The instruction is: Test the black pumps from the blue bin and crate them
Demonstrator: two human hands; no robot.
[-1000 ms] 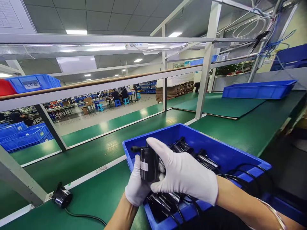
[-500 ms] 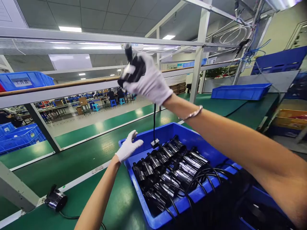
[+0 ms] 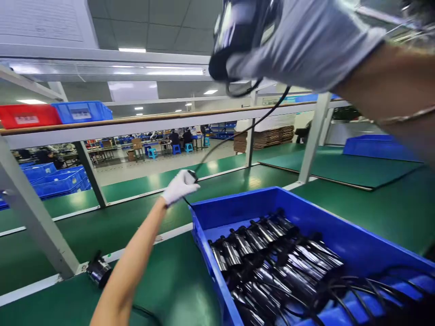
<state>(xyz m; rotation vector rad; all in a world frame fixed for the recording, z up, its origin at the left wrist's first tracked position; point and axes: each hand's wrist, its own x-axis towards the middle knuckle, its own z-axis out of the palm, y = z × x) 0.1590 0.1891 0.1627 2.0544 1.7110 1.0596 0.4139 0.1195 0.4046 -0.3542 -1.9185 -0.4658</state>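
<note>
My right hand (image 3: 302, 47), in a white glove, is raised high and close to the camera. It grips a shiny black cylindrical device (image 3: 238, 38) with a black cord. That cord (image 3: 234, 135) slants down to my gloved left hand (image 3: 181, 186), which is closed around it left of the crate. Below my right hand, a blue plastic crate (image 3: 238, 202) holds rows of similar black devices (image 3: 288, 269), their cords draped over the near side. Another black device (image 3: 99, 270) lies on the green bench by my left forearm, partly hidden by it.
A white post (image 3: 34, 208) rises at the left, another post (image 3: 314, 136) at the right. A rail (image 3: 163, 124) crosses ahead, bearing a red bin (image 3: 30, 116) and a blue bin (image 3: 83, 111). Another blue crate (image 3: 382, 147) sits on the green surface at right. People sit far off.
My left hand has gone from open to closed around the cord. My right hand has come nearer the camera with the device. The view has shifted left, and the cord now stretches between both hands.
</note>
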